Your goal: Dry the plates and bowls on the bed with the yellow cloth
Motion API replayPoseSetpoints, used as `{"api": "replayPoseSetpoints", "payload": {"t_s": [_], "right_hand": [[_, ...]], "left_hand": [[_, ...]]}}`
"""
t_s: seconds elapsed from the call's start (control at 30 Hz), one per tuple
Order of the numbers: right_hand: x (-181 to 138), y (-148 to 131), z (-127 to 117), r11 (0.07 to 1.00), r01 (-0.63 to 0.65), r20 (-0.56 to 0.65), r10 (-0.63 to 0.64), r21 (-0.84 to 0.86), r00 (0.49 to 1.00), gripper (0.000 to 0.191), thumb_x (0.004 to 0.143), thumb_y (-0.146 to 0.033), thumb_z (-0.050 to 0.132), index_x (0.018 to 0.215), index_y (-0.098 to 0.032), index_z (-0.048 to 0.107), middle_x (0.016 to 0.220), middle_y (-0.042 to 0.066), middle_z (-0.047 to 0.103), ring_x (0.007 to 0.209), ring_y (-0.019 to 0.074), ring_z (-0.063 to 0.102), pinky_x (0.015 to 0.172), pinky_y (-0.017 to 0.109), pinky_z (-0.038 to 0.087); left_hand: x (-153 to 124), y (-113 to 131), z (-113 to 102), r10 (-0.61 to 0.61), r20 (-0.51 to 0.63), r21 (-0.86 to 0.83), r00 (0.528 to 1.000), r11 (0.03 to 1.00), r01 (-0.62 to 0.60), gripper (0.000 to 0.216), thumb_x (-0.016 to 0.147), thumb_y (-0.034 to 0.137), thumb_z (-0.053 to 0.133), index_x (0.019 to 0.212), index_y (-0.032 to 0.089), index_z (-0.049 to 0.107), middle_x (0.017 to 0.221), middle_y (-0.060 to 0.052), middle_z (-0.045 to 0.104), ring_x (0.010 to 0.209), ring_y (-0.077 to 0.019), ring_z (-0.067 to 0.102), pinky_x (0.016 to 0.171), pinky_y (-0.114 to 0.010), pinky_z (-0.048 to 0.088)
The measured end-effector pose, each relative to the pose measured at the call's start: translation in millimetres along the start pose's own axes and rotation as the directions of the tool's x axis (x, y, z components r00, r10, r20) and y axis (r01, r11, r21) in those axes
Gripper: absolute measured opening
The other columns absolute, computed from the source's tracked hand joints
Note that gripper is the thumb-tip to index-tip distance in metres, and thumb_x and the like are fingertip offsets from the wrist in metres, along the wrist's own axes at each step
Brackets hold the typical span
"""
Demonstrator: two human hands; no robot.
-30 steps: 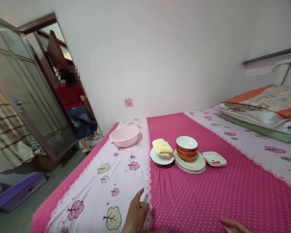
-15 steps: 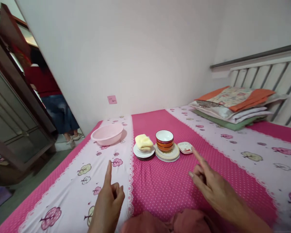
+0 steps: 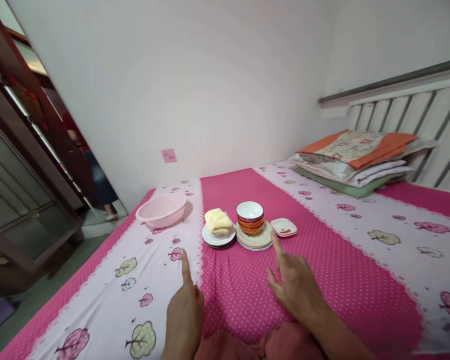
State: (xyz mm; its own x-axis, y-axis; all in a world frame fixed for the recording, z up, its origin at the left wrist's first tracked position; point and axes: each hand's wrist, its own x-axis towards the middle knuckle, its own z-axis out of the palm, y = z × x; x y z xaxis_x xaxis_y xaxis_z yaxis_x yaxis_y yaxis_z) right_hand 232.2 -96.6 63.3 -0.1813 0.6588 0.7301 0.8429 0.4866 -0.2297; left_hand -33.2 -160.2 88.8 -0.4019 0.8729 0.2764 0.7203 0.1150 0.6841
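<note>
My left hand (image 3: 185,310) is above the bed, its index finger stretched out and the other fingers curled, holding nothing. My right hand (image 3: 294,280) is also bare, with its index finger extended and the thumb apart; in the picture its fingertip lies near the small square dishes (image 3: 284,227). Beyond the hands, a folded yellow cloth (image 3: 218,219) rests on a stack of white plates (image 3: 228,236) with dark ones below. Beside it, nested orange bowls (image 3: 250,218) with white insides stand on a stack of cream plates (image 3: 254,242).
A pink basin (image 3: 163,211) sits at the left on the patterned bedsheet (image 3: 225,280). Folded bedding (image 3: 360,150) is piled at the right by the white headboard (image 3: 405,120). Behind is a wall with a pink note (image 3: 169,155). A person (image 3: 101,175) stands in the doorway.
My right hand has moved left, from beside the small dishes toward the cream plates. My left hand has shifted a little right. The view has turned slightly, and the person went further behind the wall edge.
</note>
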Motion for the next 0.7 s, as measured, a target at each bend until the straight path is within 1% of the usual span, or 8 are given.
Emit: {"api": "replayPoseSetpoints", "payload": {"t_s": [0.07, 0.1, 0.17, 0.23, 0.3, 0.4, 0.6, 0.7], "right_hand": [[-9, 9, 24, 0.998, -0.067, 0.140, 0.069, -0.018, 0.988, 0.091, 0.094, -0.014, 0.054, 0.170, -0.014, 0.004, 0.088, 0.005, 0.073, 0.077, 0.0278, 0.067, 0.077, 0.042, 0.047], [-13, 14, 35, 0.995, -0.099, 0.221, 0.104, -0.033, 0.970, 0.091, 0.094, -0.013, 0.053, 0.170, -0.014, 0.004, 0.092, 0.007, 0.075, 0.081, 0.0283, 0.069, 0.081, 0.043, 0.046], [-21, 21, 54, 0.983, -0.155, 0.381, 0.182, -0.101, 0.906, 0.089, 0.093, -0.010, 0.052, 0.170, -0.012, 0.006, 0.096, 0.009, 0.077, 0.088, 0.0296, 0.072, 0.087, 0.045, 0.044], [-26, 27, 67, 0.973, -0.178, 0.476, 0.229, -0.150, 0.849, 0.090, 0.090, -0.006, 0.052, 0.170, -0.010, 0.010, 0.099, 0.012, 0.079, 0.092, 0.0308, 0.074, 0.090, 0.045, 0.043], [-29, 30, 74, 0.968, -0.186, 0.509, 0.247, -0.169, 0.825, 0.092, 0.087, -0.004, 0.054, 0.169, -0.009, 0.015, 0.098, 0.013, 0.080, 0.094, 0.0319, 0.075, 0.089, 0.044, 0.043], [-29, 30, 77, 0.965, -0.192, 0.521, 0.258, -0.179, 0.814, 0.094, 0.085, -0.003, 0.056, 0.169, -0.009, 0.016, 0.097, 0.014, 0.081, 0.094, 0.0320, 0.076, 0.089, 0.043, 0.043], [-24, 28, 71, 0.962, -0.207, 0.539, 0.270, -0.176, 0.798, 0.095, 0.084, -0.004, 0.057, 0.170, -0.011, 0.016, 0.105, 0.016, 0.081, 0.097, 0.0312, 0.075, 0.091, 0.041, 0.042], [-22, 29, 69, 0.961, -0.230, 0.546, 0.277, -0.154, 0.791, 0.089, 0.084, -0.003, 0.057, 0.167, -0.010, 0.025, 0.105, 0.017, 0.081, 0.098, 0.0314, 0.074, 0.092, 0.041, 0.042]], "left_hand": [[7, -11, 18, -0.075, 0.039, -0.080, 0.996, 0.994, 0.078, 0.101, 0.075, 0.004, 0.065, 0.168, 0.019, 0.031, 0.047, 0.008, 0.049, 0.047, -0.0200, 0.038, 0.064, -0.032, 0.019], [10, -17, 28, -0.099, 0.057, -0.135, 0.994, 0.985, 0.105, 0.101, 0.072, 0.002, 0.067, 0.166, 0.019, 0.036, 0.046, 0.010, 0.046, 0.047, -0.0194, 0.036, 0.066, -0.032, 0.019], [17, -29, 45, -0.120, 0.091, -0.192, 0.989, 0.972, 0.136, 0.097, 0.071, 0.000, 0.068, 0.162, 0.019, 0.042, 0.046, 0.011, 0.043, 0.048, -0.0191, 0.035, 0.070, -0.031, 0.023], [23, -38, 58, -0.123, 0.126, -0.162, 0.984, 0.976, 0.142, 0.090, 0.073, 0.002, 0.066, 0.160, 0.017, 0.046, 0.048, 0.012, 0.040, 0.050, -0.0198, 0.038, 0.075, -0.032, 0.028], [28, -43, 66, -0.122, 0.146, -0.125, 0.982, 0.982, 0.141, 0.084, 0.074, 0.004, 0.065, 0.155, 0.015, 0.051, 0.050, 0.012, 0.039, 0.052, -0.0205, 0.042, 0.080, -0.034, 0.034], [31, -45, 71, -0.111, 0.157, -0.121, 0.981, 0.984, 0.130, 0.075, 0.074, 0.008, 0.064, 0.149, 0.015, 0.057, 0.054, 0.011, 0.038, 0.055, -0.0222, 0.047, 0.085, -0.038, 0.038], [35, -44, 73, -0.115, 0.165, -0.127, 0.980, 0.982, 0.137, 0.068, 0.077, 0.007, 0.064, 0.144, 0.019, 0.060, 0.052, 0.010, 0.039, 0.059, -0.0251, 0.052, 0.090, -0.039, 0.040], [37, -42, 72, -0.119, 0.169, -0.117, 0.978, 0.983, 0.140, 0.068, 0.077, 0.007, 0.064, 0.145, 0.017, 0.059, 0.052, 0.008, 0.044, 0.061, -0.0261, 0.055, 0.088, -0.038, 0.040]]}}
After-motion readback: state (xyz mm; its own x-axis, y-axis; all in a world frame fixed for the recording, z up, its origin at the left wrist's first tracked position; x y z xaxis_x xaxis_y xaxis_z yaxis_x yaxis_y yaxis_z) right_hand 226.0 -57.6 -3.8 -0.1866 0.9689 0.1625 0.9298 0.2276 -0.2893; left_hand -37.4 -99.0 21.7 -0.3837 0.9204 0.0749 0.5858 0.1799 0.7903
